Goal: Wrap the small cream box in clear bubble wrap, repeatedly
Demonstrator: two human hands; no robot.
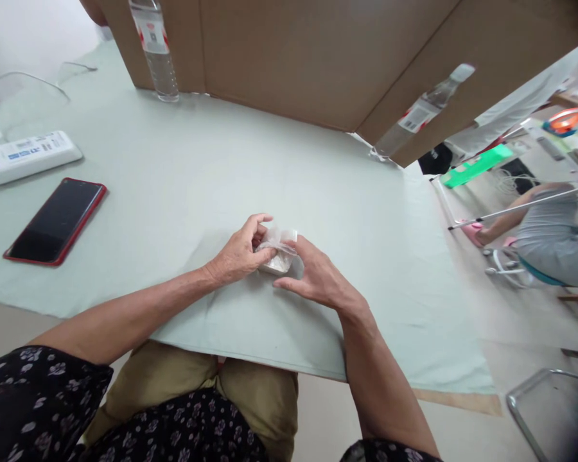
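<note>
A small pale block-shaped item in thin clear plastic wrapping (pixel 280 262) lies on the cloth near the table's front edge. My left hand (pixel 241 254) grips the wrapping from the left, its thumb across the near side and its fingers curled behind. On the right, my right hand (pixel 320 273) is beside the same item. Its forefinger touches the upper part of the plastic, while its thumb is stretched out apart, just in front of the item. The loose plastic stands up crumpled between both hands. What exactly is inside cannot be made out.
A phone in a red case (pixel 58 221) and a white power strip-like device (pixel 33 157) lie at the left. Cardboard panels (pixel 289 64) stand at the back, with water bottles (pixel 158 58) against them. A seated person (pixel 551 231) is off to the right.
</note>
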